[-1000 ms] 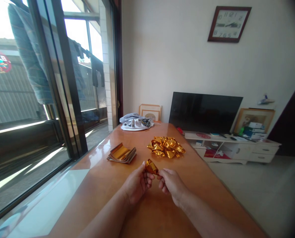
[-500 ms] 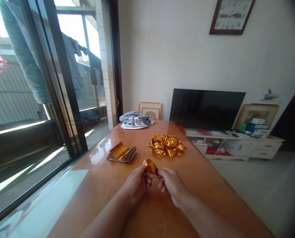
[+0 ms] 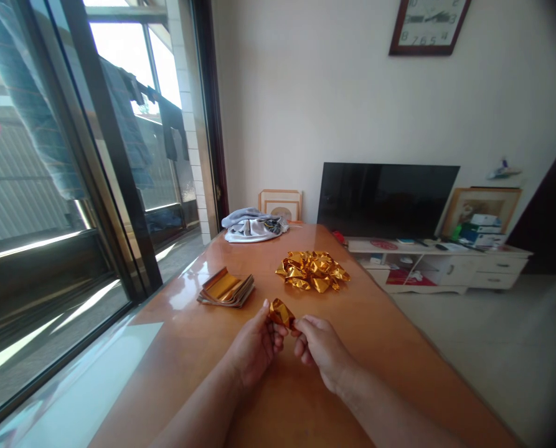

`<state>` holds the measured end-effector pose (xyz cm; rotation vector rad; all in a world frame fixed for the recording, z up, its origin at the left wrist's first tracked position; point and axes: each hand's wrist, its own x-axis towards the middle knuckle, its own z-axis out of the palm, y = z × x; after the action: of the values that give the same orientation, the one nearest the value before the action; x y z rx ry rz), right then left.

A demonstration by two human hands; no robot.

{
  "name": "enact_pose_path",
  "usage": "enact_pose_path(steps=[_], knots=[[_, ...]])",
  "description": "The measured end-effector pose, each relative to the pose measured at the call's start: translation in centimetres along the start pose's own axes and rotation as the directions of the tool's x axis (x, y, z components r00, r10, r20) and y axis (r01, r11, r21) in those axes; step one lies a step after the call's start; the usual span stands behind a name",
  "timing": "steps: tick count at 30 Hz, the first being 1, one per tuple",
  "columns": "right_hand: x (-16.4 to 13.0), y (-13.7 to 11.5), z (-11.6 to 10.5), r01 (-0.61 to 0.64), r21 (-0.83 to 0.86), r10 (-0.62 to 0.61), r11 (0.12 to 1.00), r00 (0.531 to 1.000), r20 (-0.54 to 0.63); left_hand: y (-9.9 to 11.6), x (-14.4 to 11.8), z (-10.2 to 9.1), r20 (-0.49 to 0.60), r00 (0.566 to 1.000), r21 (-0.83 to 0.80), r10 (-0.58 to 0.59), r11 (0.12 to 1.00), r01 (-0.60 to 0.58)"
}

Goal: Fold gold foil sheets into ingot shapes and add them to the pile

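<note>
- Currently, the left hand (image 3: 258,350) and right hand (image 3: 325,350) pinch one gold foil piece (image 3: 281,313), each grip nearly closed.
- Light, even pressure should best preserve its folds.

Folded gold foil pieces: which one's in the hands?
The single folded piece between the left hand and right hand, nearest the camera. The others lie heaped in the pile on the table.

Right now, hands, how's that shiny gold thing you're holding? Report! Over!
Left hand and right hand: both gripping one folded gold foil piece. Foil stack and gold foil pile lie beyond, neither in the way.
</note>
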<state>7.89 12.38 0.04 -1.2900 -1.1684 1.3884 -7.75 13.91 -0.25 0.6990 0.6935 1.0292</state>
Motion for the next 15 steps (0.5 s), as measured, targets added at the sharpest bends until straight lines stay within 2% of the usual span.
enact_pose_path(steps=[8,15], knots=[[-0.23,-0.27,0.02,-0.002,0.014,0.002,1.0,1.0,0.004,-0.36,0.2,-0.1,-0.026,0.999,-0.033,0.044,0.998,-0.045],[-0.1,0.25,-0.24,0.014,0.039,-0.014,0.999,1.0,0.018,-0.35,0.09,0.14,-0.08,0.996,-0.048,0.031,0.998,-0.035]])
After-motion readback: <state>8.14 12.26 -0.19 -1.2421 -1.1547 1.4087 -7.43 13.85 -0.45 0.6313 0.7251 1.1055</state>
